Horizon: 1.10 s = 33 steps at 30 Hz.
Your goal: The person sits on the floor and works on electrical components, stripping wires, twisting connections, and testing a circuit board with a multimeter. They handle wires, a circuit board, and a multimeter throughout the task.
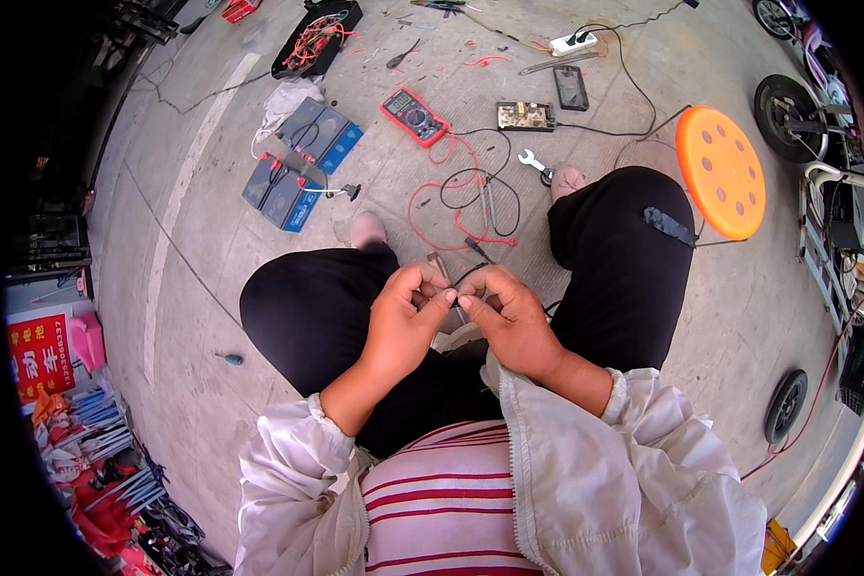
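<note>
Between my knees, my left hand [405,312] and my right hand [511,319] meet, thumbs and forefingers pinched close together. A thin black cable [468,273] curves up from between the fingertips, and my right hand pinches it. What the left fingertips grip is small and mostly covered. Just beyond the hands lies a black plug-like connector [477,251]. Farther off, black and red leads loop on the floor near a red multimeter [415,117]. A wrench [534,164] rests by my right foot.
Blue-and-grey batteries [298,163] sit at the front left. Beyond are an opened circuit box [525,116], a dark flat device [571,88], a white power strip [573,43] and a black tray of wires [317,38]. To the right stand an orange stool [721,173] and wheels [789,118].
</note>
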Each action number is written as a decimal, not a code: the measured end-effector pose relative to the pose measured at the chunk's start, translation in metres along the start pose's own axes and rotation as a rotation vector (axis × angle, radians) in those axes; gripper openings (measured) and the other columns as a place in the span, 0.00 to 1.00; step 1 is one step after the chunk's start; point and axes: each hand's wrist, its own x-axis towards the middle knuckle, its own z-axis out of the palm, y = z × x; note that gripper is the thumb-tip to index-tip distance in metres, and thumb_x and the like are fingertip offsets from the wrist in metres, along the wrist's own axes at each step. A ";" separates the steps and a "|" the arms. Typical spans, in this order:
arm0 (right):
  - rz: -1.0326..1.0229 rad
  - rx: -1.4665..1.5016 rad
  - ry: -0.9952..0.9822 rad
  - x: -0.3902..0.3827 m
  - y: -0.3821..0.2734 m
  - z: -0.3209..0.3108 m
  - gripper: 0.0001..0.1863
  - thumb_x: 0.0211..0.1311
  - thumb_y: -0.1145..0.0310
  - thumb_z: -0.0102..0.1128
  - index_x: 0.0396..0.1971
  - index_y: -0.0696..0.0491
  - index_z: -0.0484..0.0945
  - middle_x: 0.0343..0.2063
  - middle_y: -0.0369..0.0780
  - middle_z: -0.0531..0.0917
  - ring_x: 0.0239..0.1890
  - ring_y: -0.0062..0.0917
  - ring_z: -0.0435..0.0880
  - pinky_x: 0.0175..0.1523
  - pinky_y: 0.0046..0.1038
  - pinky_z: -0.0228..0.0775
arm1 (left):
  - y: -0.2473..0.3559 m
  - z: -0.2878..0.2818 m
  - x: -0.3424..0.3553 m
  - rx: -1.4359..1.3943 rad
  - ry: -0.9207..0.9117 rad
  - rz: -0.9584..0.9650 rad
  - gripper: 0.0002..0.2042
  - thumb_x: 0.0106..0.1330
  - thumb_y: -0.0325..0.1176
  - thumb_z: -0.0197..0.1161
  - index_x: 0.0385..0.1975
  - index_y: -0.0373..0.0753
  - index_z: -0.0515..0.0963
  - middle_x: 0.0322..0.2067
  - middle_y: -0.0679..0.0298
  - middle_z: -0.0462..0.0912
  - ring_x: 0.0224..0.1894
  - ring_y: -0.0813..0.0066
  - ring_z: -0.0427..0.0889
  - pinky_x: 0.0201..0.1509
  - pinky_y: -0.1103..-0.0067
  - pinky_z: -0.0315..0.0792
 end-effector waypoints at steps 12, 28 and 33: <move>-0.110 -0.170 0.006 0.002 -0.003 -0.007 0.05 0.62 0.76 0.60 0.37 0.56 0.76 0.36 0.42 0.76 0.38 0.31 0.78 0.42 0.29 0.71 | 0.020 -0.008 -0.004 0.420 -0.028 0.385 0.08 0.57 0.22 0.69 0.37 0.35 0.83 0.40 0.55 0.78 0.41 0.59 0.80 0.43 0.73 0.75; -0.159 -0.194 -0.171 0.005 -0.006 -0.010 0.05 0.63 0.76 0.59 0.39 0.54 0.77 0.37 0.39 0.74 0.39 0.26 0.75 0.43 0.27 0.69 | 0.020 -0.033 0.017 0.268 -0.574 -0.088 0.05 0.66 0.28 0.62 0.34 0.34 0.74 0.36 0.61 0.71 0.41 0.68 0.71 0.47 0.75 0.68; -0.003 0.033 -0.132 0.007 0.011 -0.009 0.03 0.66 0.75 0.58 0.38 0.54 0.76 0.35 0.33 0.74 0.35 0.14 0.72 0.37 0.20 0.66 | 0.018 -0.029 0.012 0.102 -0.448 -0.021 0.06 0.63 0.27 0.64 0.37 0.34 0.77 0.39 0.61 0.73 0.43 0.69 0.72 0.46 0.76 0.70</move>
